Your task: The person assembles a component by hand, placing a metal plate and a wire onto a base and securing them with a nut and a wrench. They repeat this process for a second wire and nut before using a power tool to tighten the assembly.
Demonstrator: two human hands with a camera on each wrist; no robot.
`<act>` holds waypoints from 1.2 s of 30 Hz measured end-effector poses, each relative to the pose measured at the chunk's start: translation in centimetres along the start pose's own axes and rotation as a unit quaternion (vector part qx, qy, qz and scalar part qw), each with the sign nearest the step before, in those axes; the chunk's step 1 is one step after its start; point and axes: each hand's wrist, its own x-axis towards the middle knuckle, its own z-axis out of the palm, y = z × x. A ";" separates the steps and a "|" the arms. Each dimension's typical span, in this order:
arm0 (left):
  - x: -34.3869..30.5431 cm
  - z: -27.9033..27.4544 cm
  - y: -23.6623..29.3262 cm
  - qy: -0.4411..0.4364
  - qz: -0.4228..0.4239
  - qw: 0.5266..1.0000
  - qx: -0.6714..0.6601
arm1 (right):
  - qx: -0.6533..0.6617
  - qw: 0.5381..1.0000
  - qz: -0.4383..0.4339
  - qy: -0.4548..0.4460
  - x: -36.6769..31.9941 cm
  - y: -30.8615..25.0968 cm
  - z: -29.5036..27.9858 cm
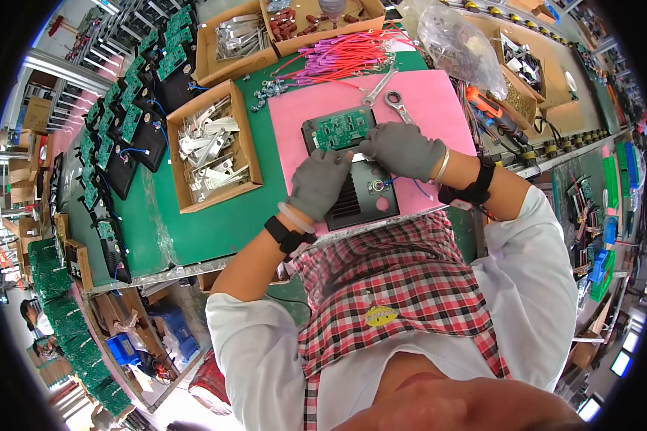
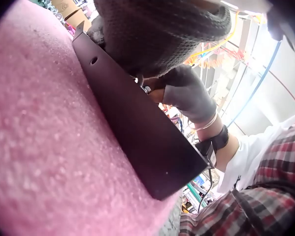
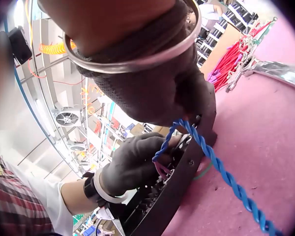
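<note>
A black metal housing (image 1: pixel 370 205) with cooling fins lies on a pink foam sheet (image 1: pixel 438 108). A green circuit board (image 1: pixel 338 128) sits in its far part. Both gloved hands have bare fingertips and meet over the middle of the housing. There my left hand (image 1: pixel 320 183) pinches a flat silver bracket (image 1: pixel 361 153) at its left end. From the right, my right hand (image 1: pixel 406 149) bends its fingers in at the bracket's other end. A small shiny fastener (image 2: pixel 146 89) shows at its fingertips in the left wrist view. A twisted blue wire (image 3: pixel 214 160) hangs off the housing's right side.
Two wrenches, an open-end wrench (image 1: pixel 379 87) and a ratchet wrench (image 1: pixel 397 105), lie beyond the housing. A box of metal brackets (image 1: pixel 251 169) stands left, below red wires (image 1: pixel 338 57) and loose bolts (image 1: pixel 269 91). An orange power tool (image 1: pixel 489 108) lies right. Boards on black housings (image 1: pixel 126 172) line the far left.
</note>
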 end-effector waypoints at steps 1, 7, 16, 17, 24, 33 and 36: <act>0.0 0.0 0.0 -0.002 0.000 1.000 0.004 | -0.001 1.000 -0.001 -0.009 0.1 -0.2 -0.2; 0.1 0.0 -0.1 0.003 0.017 1.000 0.016 | -0.023 0.995 0.047 -0.086 1.1 -0.7 -0.9; 0.0 1.0 -0.3 0.035 0.036 0.999 0.022 | -0.024 0.995 0.086 -0.054 1.0 -0.9 -0.1; 0.0 0.9 -0.3 0.039 0.034 0.998 0.023 | -0.037 0.994 0.091 -0.043 1.0 -1.0 0.0; 0.0 0.9 -0.4 0.038 0.032 0.999 0.003 | -0.029 0.993 0.111 -0.008 0.1 -1.4 -0.7; 0.0 0.8 -0.3 0.032 0.033 0.999 0.016 | 0.020 0.996 0.074 0.045 -0.4 -0.6 1.0; -0.1 0.5 -0.2 0.005 0.028 0.999 0.019 | 0.004 0.993 0.117 -0.033 0.0 -1.2 -0.9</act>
